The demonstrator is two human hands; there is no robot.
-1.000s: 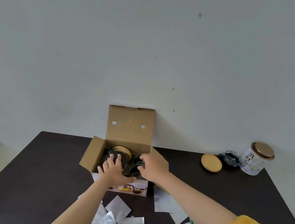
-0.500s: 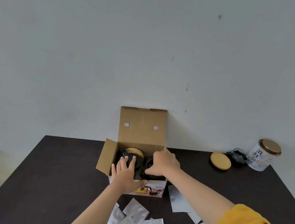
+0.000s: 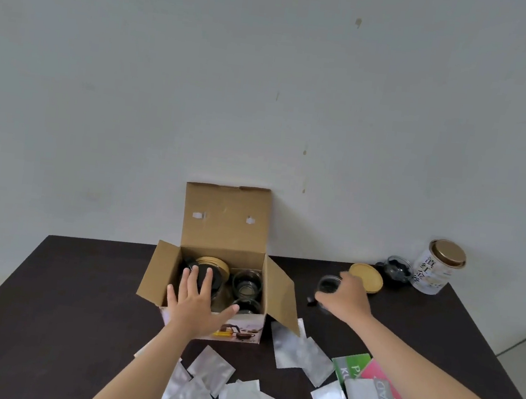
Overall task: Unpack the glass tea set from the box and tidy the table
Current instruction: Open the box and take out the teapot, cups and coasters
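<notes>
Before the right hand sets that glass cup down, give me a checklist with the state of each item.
1. Grip: right hand curls round the small clear glass cup: ok.
2. Landing spot: bare dark wooden table around the cup, round bamboo lid close behind: ok.
3. Cup above or touching the table: cannot tell.
4. Box steadied: left hand lies open over the front of the brown cardboard box: ok.
5. Set unpacked: lidded glass teapot and two more glass cups still inside: not ok.
6. Table tidy: silver foil sachets scattered along the near edge: not ok.
</notes>
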